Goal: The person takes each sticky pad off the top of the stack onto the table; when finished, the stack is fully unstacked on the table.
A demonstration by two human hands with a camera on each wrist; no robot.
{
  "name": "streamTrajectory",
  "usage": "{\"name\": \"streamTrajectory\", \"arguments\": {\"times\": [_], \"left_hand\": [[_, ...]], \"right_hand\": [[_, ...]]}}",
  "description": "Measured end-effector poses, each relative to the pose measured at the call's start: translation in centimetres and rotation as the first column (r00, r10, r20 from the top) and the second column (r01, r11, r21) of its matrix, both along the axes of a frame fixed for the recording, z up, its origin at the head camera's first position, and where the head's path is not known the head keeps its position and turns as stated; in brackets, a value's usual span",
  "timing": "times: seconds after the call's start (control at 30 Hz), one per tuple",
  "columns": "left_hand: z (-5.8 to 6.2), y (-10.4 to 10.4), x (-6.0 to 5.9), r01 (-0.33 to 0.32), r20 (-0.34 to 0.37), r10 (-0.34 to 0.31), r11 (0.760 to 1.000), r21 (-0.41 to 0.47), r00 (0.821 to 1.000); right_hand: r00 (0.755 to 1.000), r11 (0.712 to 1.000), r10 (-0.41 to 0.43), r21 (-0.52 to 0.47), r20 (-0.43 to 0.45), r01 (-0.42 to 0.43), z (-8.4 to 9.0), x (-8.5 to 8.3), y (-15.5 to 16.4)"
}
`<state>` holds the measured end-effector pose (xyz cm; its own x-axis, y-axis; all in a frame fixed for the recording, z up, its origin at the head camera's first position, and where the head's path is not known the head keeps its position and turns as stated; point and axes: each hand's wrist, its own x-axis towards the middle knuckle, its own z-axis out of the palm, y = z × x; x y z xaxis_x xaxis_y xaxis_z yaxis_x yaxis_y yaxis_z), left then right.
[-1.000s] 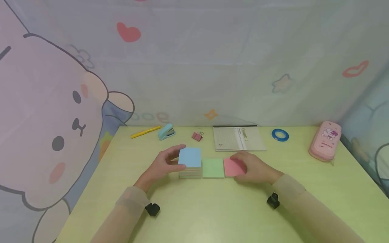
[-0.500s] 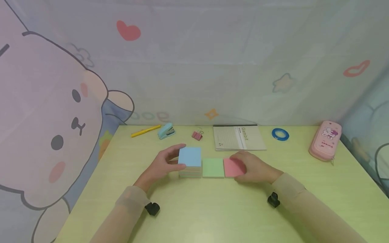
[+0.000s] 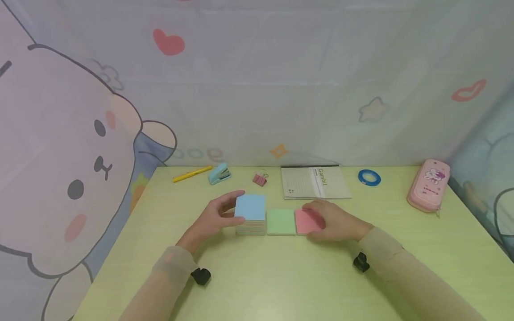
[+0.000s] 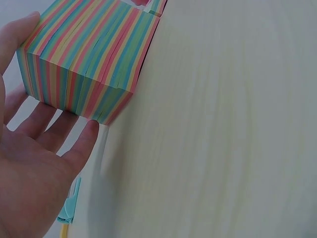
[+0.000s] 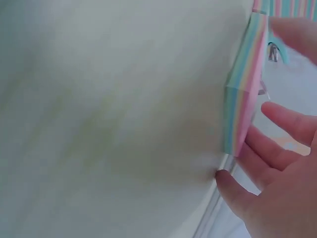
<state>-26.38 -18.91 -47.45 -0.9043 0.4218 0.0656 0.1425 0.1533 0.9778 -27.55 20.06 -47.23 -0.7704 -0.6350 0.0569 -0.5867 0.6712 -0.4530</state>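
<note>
My left hand (image 3: 212, 216) grips a tall stack of sticky note pads (image 3: 250, 207) with a blue top sheet, thumb on the near side and fingers behind. Colourful striped sides of the stack (image 4: 94, 44) fill the upper left of the left wrist view. Beside it on the table lies a thin pad with a green top (image 3: 281, 221). Right of that is a thin pad with a pink top (image 3: 308, 221), held at its right end by my right hand (image 3: 336, 222). The right wrist view shows fingers (image 5: 260, 158) at the edge of the pink-topped pad (image 5: 240, 99).
Along the table's back lie a yellow pen (image 3: 192, 174), a light blue stapler (image 3: 219, 174), a pink binder clip (image 3: 260, 179), a notebook (image 3: 316, 183) and a roll of blue tape (image 3: 369, 178). A pink pencil case (image 3: 429, 186) sits at the right. A patterned cloth (image 3: 257, 89) hangs behind.
</note>
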Motion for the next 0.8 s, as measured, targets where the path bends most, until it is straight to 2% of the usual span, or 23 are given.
{"name": "streamTrajectory", "arguments": {"times": [0.13,0.27,0.47,0.57,0.8], "left_hand": [[-0.1,0.0,0.0,-0.003,-0.004,0.003,1.000,-0.001,1.000],[-0.2,0.0,-0.1,-0.001,-0.004,0.001,1.000,0.006,1.000],[-0.1,-0.1,-0.2,0.008,-0.016,-0.007,1.000,0.027,1.000],[-0.1,-0.1,-0.3,0.016,-0.027,-0.015,0.999,0.036,1.000],[-0.3,-0.1,0.0,0.029,-0.047,-0.028,0.999,0.036,0.998]], "right_hand": [[1.000,0.999,-0.021,-0.042,-0.016,0.020,0.7,0.0,-0.6],[0.999,0.988,-0.029,-0.150,-0.013,0.027,1.8,0.2,-2.2],[0.998,0.958,0.001,-0.285,0.059,0.016,3.5,0.7,-6.0],[0.998,0.955,0.034,-0.295,0.053,-0.017,3.8,0.6,-8.1],[0.994,0.963,0.106,-0.247,-0.020,-0.108,3.5,0.6,-12.3]]}}
